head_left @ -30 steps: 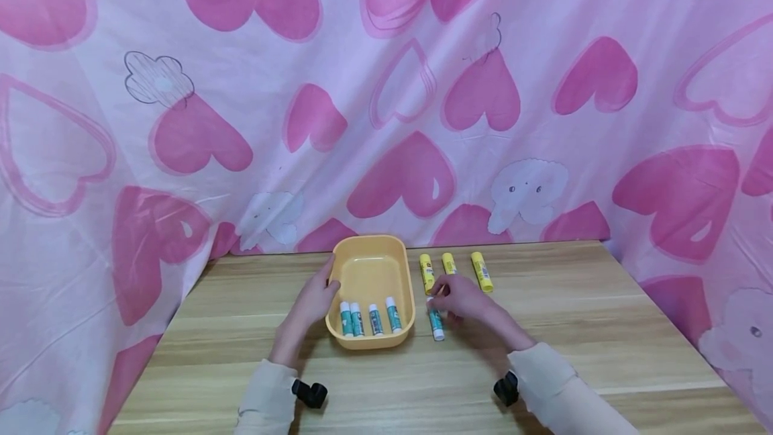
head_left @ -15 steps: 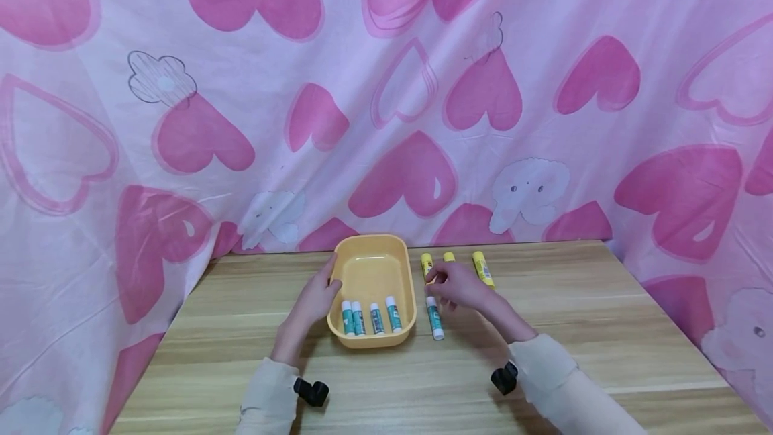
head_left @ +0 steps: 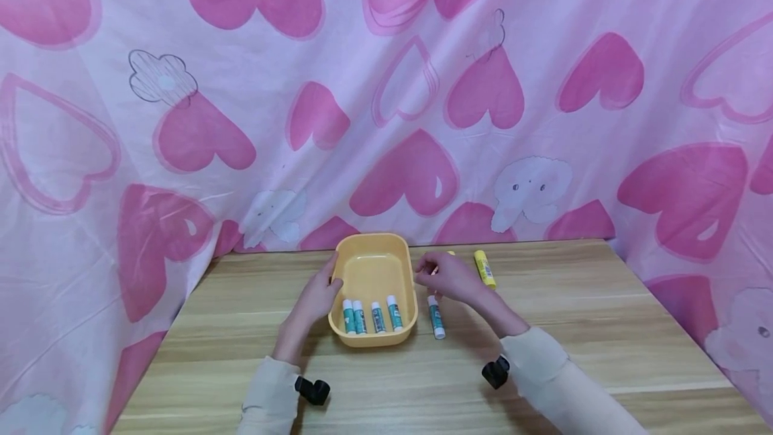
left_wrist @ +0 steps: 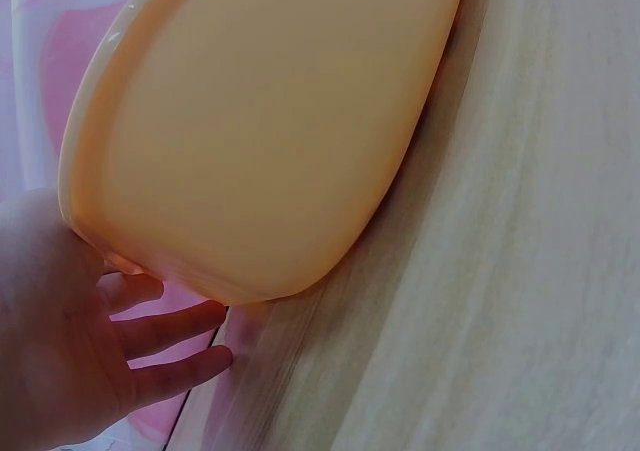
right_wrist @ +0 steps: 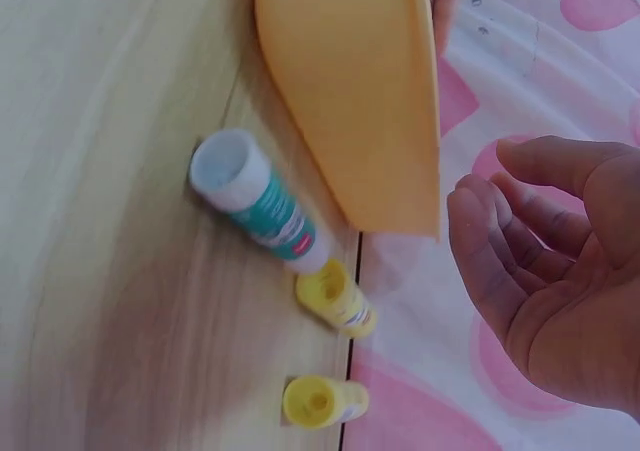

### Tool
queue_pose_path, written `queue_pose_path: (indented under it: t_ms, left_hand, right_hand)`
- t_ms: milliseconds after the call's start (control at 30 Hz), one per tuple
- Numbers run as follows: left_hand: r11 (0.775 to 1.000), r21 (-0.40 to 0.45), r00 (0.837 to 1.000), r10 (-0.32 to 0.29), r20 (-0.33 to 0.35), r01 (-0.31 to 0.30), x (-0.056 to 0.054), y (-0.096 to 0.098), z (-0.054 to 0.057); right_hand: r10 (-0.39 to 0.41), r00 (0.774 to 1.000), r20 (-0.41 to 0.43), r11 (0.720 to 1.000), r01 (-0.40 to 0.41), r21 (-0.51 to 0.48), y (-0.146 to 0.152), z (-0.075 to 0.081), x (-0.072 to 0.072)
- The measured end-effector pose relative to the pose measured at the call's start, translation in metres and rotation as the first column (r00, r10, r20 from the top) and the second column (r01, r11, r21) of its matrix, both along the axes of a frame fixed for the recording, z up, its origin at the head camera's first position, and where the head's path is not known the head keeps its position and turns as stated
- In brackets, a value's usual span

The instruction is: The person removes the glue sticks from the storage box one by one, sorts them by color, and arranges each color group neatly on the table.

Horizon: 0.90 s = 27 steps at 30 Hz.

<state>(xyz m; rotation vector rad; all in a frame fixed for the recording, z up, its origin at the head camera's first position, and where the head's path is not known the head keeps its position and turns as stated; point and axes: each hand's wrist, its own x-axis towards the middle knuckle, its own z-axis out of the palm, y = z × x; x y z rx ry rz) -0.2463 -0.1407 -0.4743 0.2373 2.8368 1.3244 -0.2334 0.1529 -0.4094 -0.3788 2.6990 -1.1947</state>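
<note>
My left hand (head_left: 317, 293) grips the left rim of a shallow orange-yellow plastic tray (head_left: 374, 341), thumb over the edge and fingers outside, as the left wrist view shows. Several green glue sticks (head_left: 378, 318) with white ends lie along the tray's near side. Another green glue stick (head_left: 436, 317) rests on the table, right of the tray. Above and beyond it hovers my right hand (head_left: 453, 279), fingers loosely bent with nothing visible between them. This hand covers part of the yellow glue sticks; the right wrist view shows two yellow glue sticks (right_wrist: 337, 299) standing out beside the green one.
A yellow glue stick (head_left: 484, 269) lies farther right on the wooden table (head_left: 580, 327). Behind the table hangs a pink cloth (head_left: 410, 173) printed with hearts. Both wrists wear small black cameras (head_left: 313, 391).
The right hand has shifted slightly left and away, off the loose green glue stick and over the yellow ones toward the tray's right rim. The left hand keeps its grip.
</note>
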Motion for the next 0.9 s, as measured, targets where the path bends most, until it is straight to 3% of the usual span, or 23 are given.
queue_pose_path:
  t_ms: [400, 900]
  left_hand:
    - [1.0, -0.002, 1.0, 0.005, 0.015, -0.005, -0.001, 0.0, -0.001]
    - [1.0, 0.005, 0.999, -0.01, 0.032, 0.01, -0.001, -0.001, 0.002]
  right_hand:
    - [0.007, 0.996, 0.087, 0.997, 0.0, -0.083, -0.026, 0.009, 0.0]
    - [0.092, 0.988, 0.123, 0.996, -0.094, 0.008, -0.049, 0.005, -0.004]
